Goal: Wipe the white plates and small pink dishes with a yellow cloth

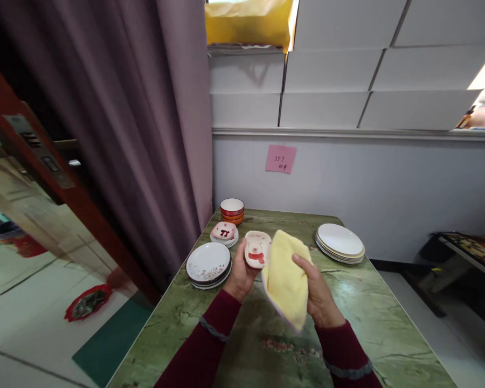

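My left hand [242, 272] grips a small square dish [257, 249] by its left side; the dish is white with a bear in a red scarf painted inside. In my right hand [319, 291] is a folded yellow cloth [289, 275] with a purple edge, its thumb pressed on the front. The cloth overlaps the right rim of the dish, and I cannot tell how firmly they touch. Left of my left hand lies a stack of dark-rimmed, flower-patterned plates [208, 262]. Behind it, a pink patterned dish [223, 230] rests on small white plates.
Red and orange bowls [232, 207] are stacked at the back left of the green marbled table [372, 312]. White plates [339, 240] form a pile at the back right. A purple curtain [181, 108] hangs at the left, and a pink note [281, 159] is on the wall.
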Available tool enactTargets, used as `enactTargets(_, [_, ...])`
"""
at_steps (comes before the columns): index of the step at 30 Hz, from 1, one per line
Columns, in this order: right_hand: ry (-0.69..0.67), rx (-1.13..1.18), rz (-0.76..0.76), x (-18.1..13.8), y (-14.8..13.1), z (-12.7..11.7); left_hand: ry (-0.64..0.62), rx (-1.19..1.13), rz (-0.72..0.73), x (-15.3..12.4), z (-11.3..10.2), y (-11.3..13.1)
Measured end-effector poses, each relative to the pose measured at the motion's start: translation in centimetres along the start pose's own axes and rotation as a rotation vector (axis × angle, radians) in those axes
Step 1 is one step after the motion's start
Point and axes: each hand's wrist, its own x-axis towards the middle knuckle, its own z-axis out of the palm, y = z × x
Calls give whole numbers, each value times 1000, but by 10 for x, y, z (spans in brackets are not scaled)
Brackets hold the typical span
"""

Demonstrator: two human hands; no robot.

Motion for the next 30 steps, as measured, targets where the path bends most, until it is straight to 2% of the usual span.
enactTargets(2, [196, 55, -148, 5, 0, -2, 23, 31, 39, -1, -1, -2])
enactTargets(4, [267, 36, -223, 8, 2, -3, 21, 80, 101, -4, 0, -3])
enactTargets(6, [185, -3, -145, 8, 6, -3, 5, 134, 165, -9, 2, -3])
enactTargets(8, [55, -21, 23, 8, 12, -2, -39, 241, 244, -15, 3, -2])
enactTargets(11, [-40, -16, 207, 12, 21, 0, -242, 628, 454, -23, 1, 2])
enactTargets(14, [-59, -10, 258, 15, 23, 1, -478, 1012, 605, -27, -4, 8])
enactTargets(16, [-60, -8, 245, 14, 23, 2, -517, 1087, 603, -28, -6, 11])
enactTargets(18, [-48, -3, 198, 10, 23, 4, -489, 1044, 556, -28, -4, 13])
enactTargets(20, [-47, -60, 68, 5, 23, 5, -455, 948, 506, -29, -1, 13])
enactTargets(22, [-59, -259, -143, 1, 22, 5, -412, 832, 450, -29, 3, 13])
enactTargets(27, [-185, -1063, -758, -5, 17, -2, -293, 462, 204, -30, 9, 8])
enactTargets(30, [-279, -1500, -975, -11, 13, -5, -200, 280, 134, -30, 10, 6])
